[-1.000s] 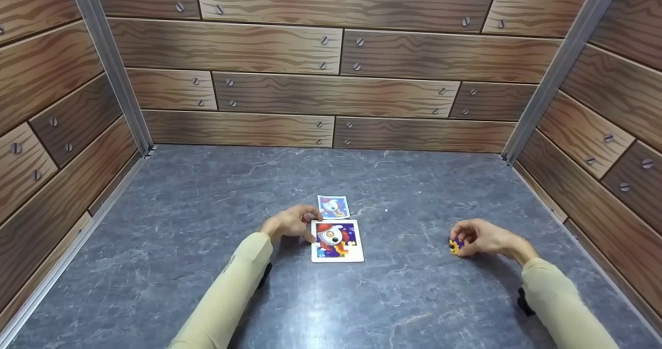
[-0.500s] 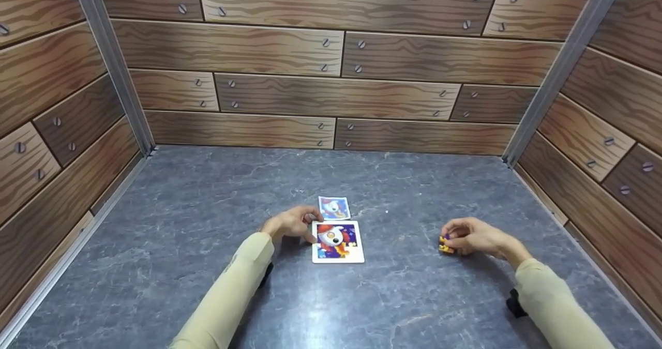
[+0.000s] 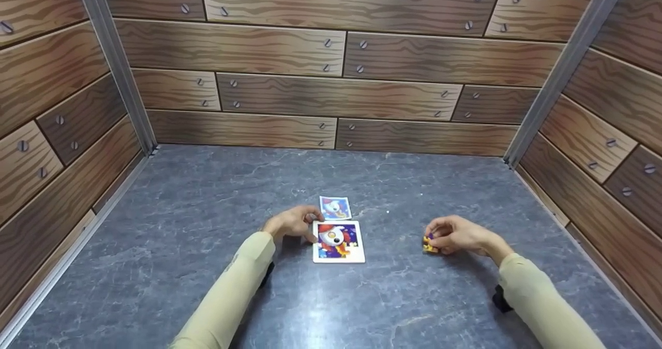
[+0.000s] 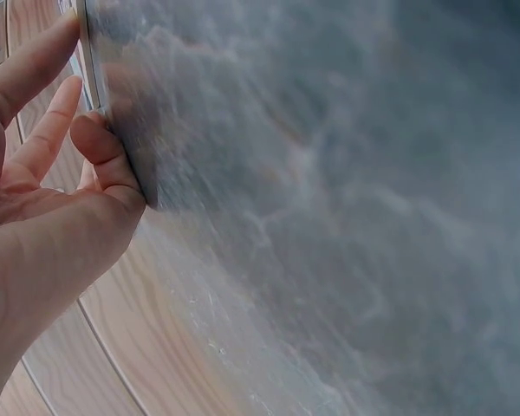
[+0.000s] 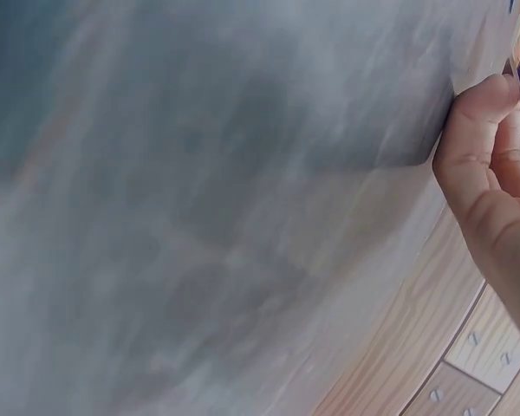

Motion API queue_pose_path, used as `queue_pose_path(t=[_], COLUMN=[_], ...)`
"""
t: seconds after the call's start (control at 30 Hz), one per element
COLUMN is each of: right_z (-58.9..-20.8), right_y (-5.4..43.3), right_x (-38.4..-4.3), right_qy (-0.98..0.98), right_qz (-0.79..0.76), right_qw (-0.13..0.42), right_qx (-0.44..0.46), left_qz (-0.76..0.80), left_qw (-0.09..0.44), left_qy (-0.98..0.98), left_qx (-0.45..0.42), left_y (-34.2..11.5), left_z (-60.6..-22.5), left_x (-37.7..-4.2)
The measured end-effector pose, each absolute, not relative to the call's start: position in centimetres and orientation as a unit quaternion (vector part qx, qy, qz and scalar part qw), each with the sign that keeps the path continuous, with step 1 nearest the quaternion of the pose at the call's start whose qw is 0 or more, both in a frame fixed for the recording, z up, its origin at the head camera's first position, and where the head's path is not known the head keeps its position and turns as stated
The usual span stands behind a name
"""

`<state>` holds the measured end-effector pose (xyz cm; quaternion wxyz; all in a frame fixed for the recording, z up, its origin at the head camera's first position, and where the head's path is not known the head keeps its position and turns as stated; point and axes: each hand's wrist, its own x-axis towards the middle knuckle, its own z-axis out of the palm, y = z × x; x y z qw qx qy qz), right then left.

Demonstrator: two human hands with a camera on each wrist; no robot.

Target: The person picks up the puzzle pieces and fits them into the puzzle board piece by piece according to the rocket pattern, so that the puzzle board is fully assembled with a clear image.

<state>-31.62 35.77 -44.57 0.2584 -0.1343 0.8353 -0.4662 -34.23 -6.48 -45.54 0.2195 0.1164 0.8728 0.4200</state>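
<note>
A white-framed jigsaw puzzle (image 3: 339,242) lies on the table in the head view, showing a white and red cartoon figure on purple. White backing shows at its lower right. My left hand (image 3: 294,221) rests at the puzzle's left side, thumb on the left edge and index finger near the top left corner. In the left wrist view, the fingers (image 4: 48,139) are loosely spread along the tray's edge. Off to the right, my right hand (image 3: 455,235) pinches a yellow and purple puzzle piece (image 3: 429,244) between thumb and fingers, low over the table.
A small picture card (image 3: 335,208) with the same figure lies just beyond the puzzle. The grey marbled table (image 3: 217,183) is enclosed by wood-patterned walls (image 3: 289,93) with metal corner strips (image 3: 561,67).
My right hand has moved left toward the puzzle with the piece, which has turned in the fingers. My left hand and the puzzle have stayed in place.
</note>
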Motion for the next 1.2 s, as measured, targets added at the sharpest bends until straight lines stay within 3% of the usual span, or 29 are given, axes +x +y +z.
queue_pose_path(t=[1.2], right_z=[-44.7], right_y=[27.3], right_x=[-32.3], right_qy=[0.833], right_qz=[-0.47], right_qw=[0.265], right_qx=[-0.125], left_qz=[0.421], left_qw=[0.212], left_qy=[0.871], left_qx=[0.137], left_y=[-6.5], left_z=[-45.8], left_x=[-34.4])
